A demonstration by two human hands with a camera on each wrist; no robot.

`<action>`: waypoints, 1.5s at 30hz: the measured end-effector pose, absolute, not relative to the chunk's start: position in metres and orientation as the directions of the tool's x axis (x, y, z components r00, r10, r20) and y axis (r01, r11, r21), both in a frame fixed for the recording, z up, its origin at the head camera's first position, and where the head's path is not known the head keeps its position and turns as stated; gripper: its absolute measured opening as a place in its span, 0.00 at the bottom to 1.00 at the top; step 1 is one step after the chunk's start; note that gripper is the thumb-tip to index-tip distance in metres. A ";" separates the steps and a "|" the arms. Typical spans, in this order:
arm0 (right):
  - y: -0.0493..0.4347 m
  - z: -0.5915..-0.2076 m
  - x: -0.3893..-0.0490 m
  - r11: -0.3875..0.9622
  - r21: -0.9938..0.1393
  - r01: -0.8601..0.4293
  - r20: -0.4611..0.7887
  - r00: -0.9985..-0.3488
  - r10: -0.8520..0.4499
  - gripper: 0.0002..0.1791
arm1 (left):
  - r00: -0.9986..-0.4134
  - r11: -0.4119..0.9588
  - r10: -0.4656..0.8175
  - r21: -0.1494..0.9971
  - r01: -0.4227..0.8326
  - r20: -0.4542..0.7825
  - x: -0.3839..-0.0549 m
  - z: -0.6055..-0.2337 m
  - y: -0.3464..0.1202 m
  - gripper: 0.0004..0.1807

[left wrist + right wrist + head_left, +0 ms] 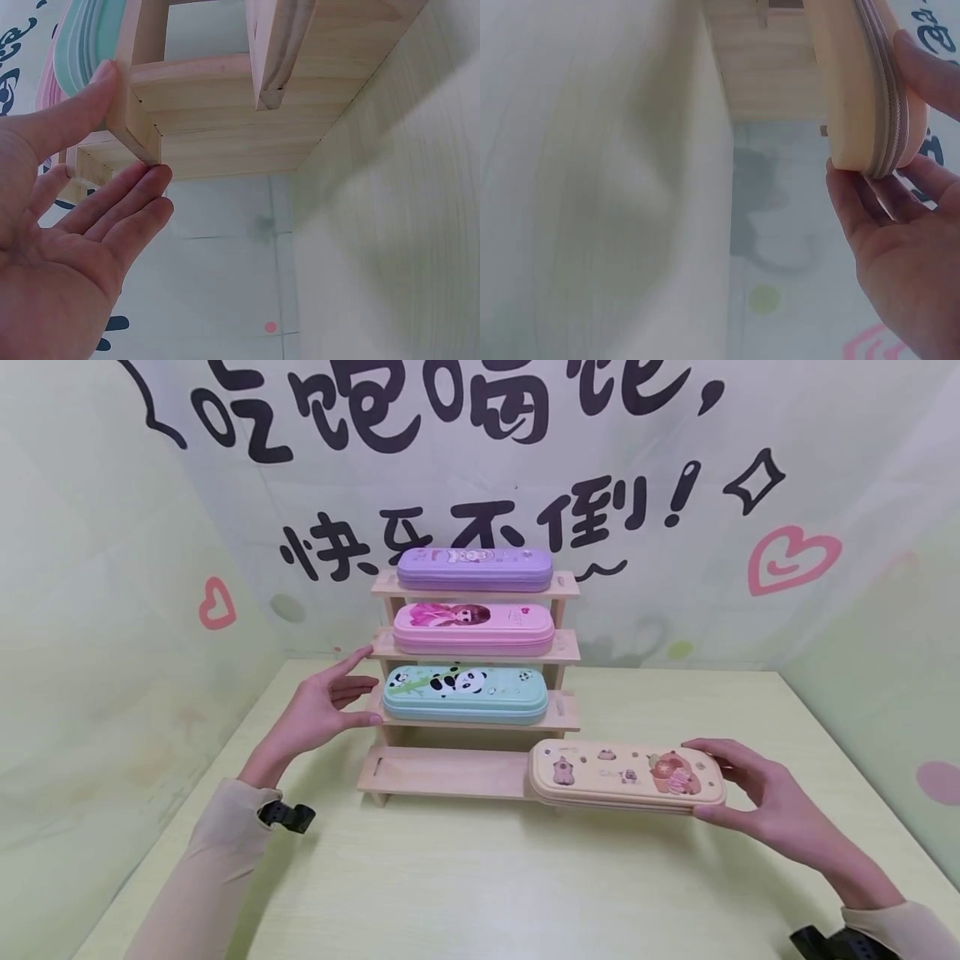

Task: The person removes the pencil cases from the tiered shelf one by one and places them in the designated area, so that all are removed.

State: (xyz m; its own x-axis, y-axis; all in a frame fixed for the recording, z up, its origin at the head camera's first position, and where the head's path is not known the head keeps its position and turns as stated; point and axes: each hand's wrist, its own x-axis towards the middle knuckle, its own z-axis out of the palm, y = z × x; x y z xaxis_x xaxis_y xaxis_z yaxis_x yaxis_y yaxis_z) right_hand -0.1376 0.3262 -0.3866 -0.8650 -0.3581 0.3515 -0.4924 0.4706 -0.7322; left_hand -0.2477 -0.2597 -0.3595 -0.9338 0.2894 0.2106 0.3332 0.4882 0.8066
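Observation:
My right hand [780, 810] holds a cream zip pencil case [600, 772] by its right end, thumb at the near side and fingers at the far side. The case's left end overlaps the right part of the lowest tier of a wooden stepped stand [450, 774]. At the stand's left side, my left hand [311, 714] grips the end of the second tier's board [135, 124], thumb on the near edge and fingers behind. On that tier lies a teal panda pencil case [465, 695]. A pink pencil case [474, 629] and a purple one [475, 569] occupy the tiers above.
The stand rests on a pale wood-grain table [480, 877]. Behind it hangs a light backdrop [675, 610] with dark lettering and pink hearts, and printed side panels rise left and right. Dark straps are on both wrists.

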 end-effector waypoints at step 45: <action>0.447 -0.404 -0.248 0.576 -0.784 -0.233 0.060 -0.951 -0.303 0.37 | -0.944 0.496 0.271 0.813 0.305 0.189 -0.246 -0.359 -0.259 0.57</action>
State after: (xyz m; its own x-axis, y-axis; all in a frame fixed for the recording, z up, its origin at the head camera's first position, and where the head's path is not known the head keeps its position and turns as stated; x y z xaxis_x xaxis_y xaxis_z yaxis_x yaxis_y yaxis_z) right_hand -0.2482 0.4473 -0.4041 -0.9511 -0.3030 0.0600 -0.2329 0.5758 -0.7837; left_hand -0.2457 -0.2592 -0.3585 -0.9437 0.2714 0.1889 0.3054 0.4961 0.8128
